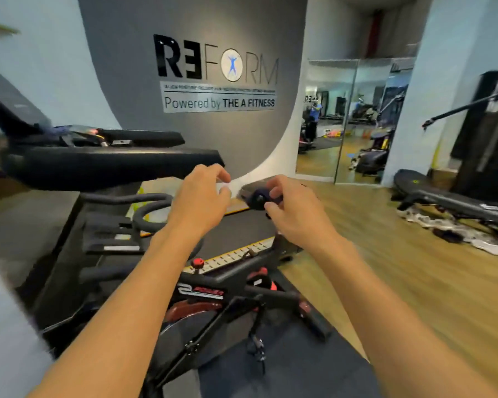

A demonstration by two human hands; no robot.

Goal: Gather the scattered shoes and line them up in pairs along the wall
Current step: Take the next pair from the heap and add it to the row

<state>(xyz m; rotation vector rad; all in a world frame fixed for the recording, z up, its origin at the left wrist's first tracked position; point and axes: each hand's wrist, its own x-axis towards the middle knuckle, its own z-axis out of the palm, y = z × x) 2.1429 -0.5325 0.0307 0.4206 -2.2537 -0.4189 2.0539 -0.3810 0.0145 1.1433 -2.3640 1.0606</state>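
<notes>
1. The left hand (200, 199) hovers above the bike (213, 294), palm down, its fingers loosely curled and holding nothing
2. The right hand (296, 214) hovers above the bike's right side, its fingers and thumb curled with a gap between them
3. A dark round cap (258, 198) shows in that gap, beyond the bike; blur hides whether the fingers touch it
4. The shoes (431, 221), white and dark ones mixed, lie scattered on the wood floor (385, 268) well right of the bike
5. They lie under and beside a black bench (443, 196), also well right of the bike
6. A treadmill (112, 165) stands just beyond the bike, to its left
7. The wall (127, 81), bearing a REFORM sign (219, 73), rises beyond the bike
8. A mirror (328, 124) stands beyond the bike, to its right
</notes>
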